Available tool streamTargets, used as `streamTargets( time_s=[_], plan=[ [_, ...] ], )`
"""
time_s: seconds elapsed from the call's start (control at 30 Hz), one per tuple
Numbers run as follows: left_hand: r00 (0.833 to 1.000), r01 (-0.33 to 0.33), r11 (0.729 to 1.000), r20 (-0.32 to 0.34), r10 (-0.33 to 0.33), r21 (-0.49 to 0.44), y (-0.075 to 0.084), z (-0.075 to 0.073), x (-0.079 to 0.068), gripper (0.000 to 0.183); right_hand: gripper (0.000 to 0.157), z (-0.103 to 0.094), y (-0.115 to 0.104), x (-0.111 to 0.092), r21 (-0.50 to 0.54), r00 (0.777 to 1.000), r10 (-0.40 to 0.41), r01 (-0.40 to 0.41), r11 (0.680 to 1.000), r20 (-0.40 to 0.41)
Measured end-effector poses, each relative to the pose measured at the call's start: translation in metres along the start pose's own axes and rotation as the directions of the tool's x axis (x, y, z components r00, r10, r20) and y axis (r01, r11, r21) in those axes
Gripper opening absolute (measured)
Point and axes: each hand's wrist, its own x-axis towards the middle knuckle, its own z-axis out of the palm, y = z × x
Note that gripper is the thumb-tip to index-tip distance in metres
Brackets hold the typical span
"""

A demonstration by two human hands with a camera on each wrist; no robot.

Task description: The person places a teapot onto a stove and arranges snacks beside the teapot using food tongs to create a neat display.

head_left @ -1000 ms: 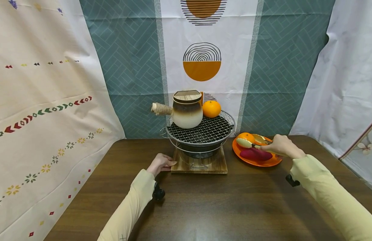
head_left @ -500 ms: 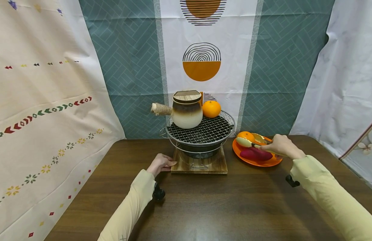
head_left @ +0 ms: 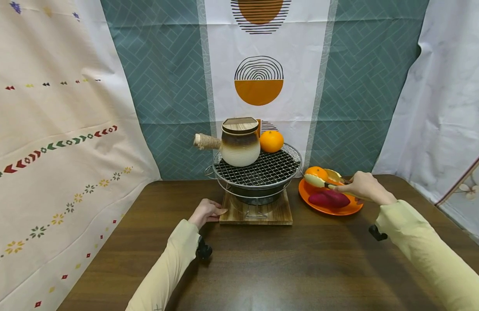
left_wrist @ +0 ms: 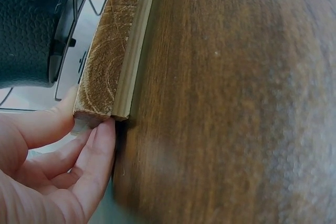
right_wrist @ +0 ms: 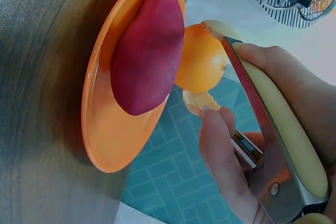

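At the table's right, my right hand (head_left: 365, 188) grips cream-and-metal tongs (right_wrist: 286, 124). An orange (right_wrist: 202, 61) sits between the tong tips, above the far side of an orange plate (right_wrist: 115, 150). A purple-red sweet potato (head_left: 329, 199) lies on that plate, in front of the orange. Whether the orange still touches the plate, I cannot tell. My left hand (head_left: 206, 212) pinches the left edge of a wooden board (left_wrist: 105, 61), thumb on top and fingers below. On the board stands a round grill (head_left: 263, 170) with a wire mesh top.
A lidded clay pot (head_left: 240, 151) with a rope-wrapped handle pointing left stands on the mesh. Beside it rests a second orange (head_left: 272, 141). Patterned curtains (head_left: 169, 86) hang behind and at both sides of the brown table (head_left: 278, 268).
The tongs, with the orange between their tips, have risen slightly from the plate along with my right hand. My left hand stays at the board's edge.
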Motion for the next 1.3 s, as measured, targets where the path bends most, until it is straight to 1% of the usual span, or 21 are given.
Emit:
streamTargets(
  time_s=[0.03,0.1,0.17,0.23,0.27,0.33,0.37,0.4,0.47,0.5,0.53,0.57,0.6,0.63,0.77,0.9,1.1,1.3],
  plan=[
    [1.0,-0.007,1.0,-0.003,0.007,0.003,-0.007,-0.001,0.01,0.038,0.047,0.0,0.0,-0.001,0.002,1.0,0.002,-0.002,1.0,0.001],
    [0.999,-0.043,0.999,0.015,0.043,-0.009,-0.019,-0.005,0.025,0.039,0.048,-0.001,-0.001,-0.002,0.003,1.0,0.001,-0.001,1.0,0.003],
    [0.995,-0.077,0.996,0.062,0.079,-0.039,-0.043,-0.012,0.056,0.041,0.048,-0.002,-0.001,-0.003,0.01,1.0,0.001,-0.001,1.0,0.005],
    [0.992,-0.08,0.995,0.088,0.085,-0.059,-0.054,-0.016,0.072,0.043,0.05,-0.002,0.0,-0.004,0.012,1.0,0.005,-0.005,1.0,0.0],
    [0.992,-0.082,0.995,0.089,0.087,-0.064,-0.054,-0.016,0.072,0.043,0.049,-0.003,0.0,-0.005,0.013,1.0,0.007,-0.006,1.0,-0.005],
    [0.997,-0.05,0.998,0.058,0.052,-0.046,-0.052,-0.013,0.07,0.043,0.049,-0.004,0.0,-0.006,0.014,1.0,0.009,-0.008,1.0,-0.014],
    [0.999,-0.03,0.999,0.039,0.032,-0.034,-0.04,-0.01,0.055,0.042,0.048,-0.004,0.001,-0.006,0.013,1.0,0.006,-0.006,1.0,-0.018],
    [1.0,-0.011,1.0,0.021,0.011,-0.023,-0.026,-0.006,0.036,0.041,0.048,-0.005,0.001,-0.007,0.01,1.0,0.01,-0.009,1.0,-0.023],
    [1.0,-0.01,1.0,0.012,0.01,-0.013,-0.006,-0.002,0.008,0.04,0.049,-0.006,0.002,-0.008,0.008,1.0,0.015,-0.015,1.0,-0.025],
    [1.0,-0.002,1.0,0.009,0.002,-0.009,0.001,0.0,-0.002,0.039,0.049,-0.007,0.002,-0.008,0.007,1.0,0.015,-0.015,1.0,-0.024],
    [1.0,-0.001,1.0,0.016,0.001,-0.015,0.005,0.0,-0.008,0.039,0.051,-0.008,0.002,-0.009,0.007,1.0,0.014,-0.014,1.0,-0.022],
    [1.0,0.0,1.0,0.02,0.0,-0.023,0.007,0.0,-0.011,0.038,0.052,-0.008,0.002,-0.01,0.007,1.0,0.017,-0.017,1.0,-0.02],
    [1.0,0.001,1.0,0.015,-0.001,-0.023,0.006,0.0,-0.011,0.038,0.053,-0.009,0.002,-0.01,0.006,1.0,0.022,-0.021,1.0,-0.021],
    [1.0,-0.001,1.0,0.009,0.001,-0.024,0.003,-0.001,-0.007,0.038,0.054,-0.01,0.002,-0.011,0.005,0.999,0.022,-0.022,1.0,-0.023],
    [1.0,0.004,0.999,-0.007,-0.004,-0.041,-0.012,-0.003,0.012,0.038,0.056,-0.013,0.002,-0.014,0.003,0.999,0.02,-0.02,1.0,-0.029],
    [1.0,0.003,0.999,-0.013,-0.003,-0.033,-0.013,-0.003,0.013,0.037,0.057,-0.016,0.001,-0.018,0.01,0.999,0.012,-0.012,1.0,-0.041],
    [1.0,0.008,0.999,-0.005,-0.008,-0.032,-0.011,-0.003,0.013,0.038,0.057,-0.022,0.0,-0.024,0.009,0.998,0.013,-0.013,1.0,-0.054],
    [1.0,0.0,1.0,0.002,0.0,-0.028,-0.01,-0.002,0.013,0.038,0.056,-0.028,-0.002,-0.029,0.029,0.998,0.011,-0.009,1.0,-0.062]
  ],
)
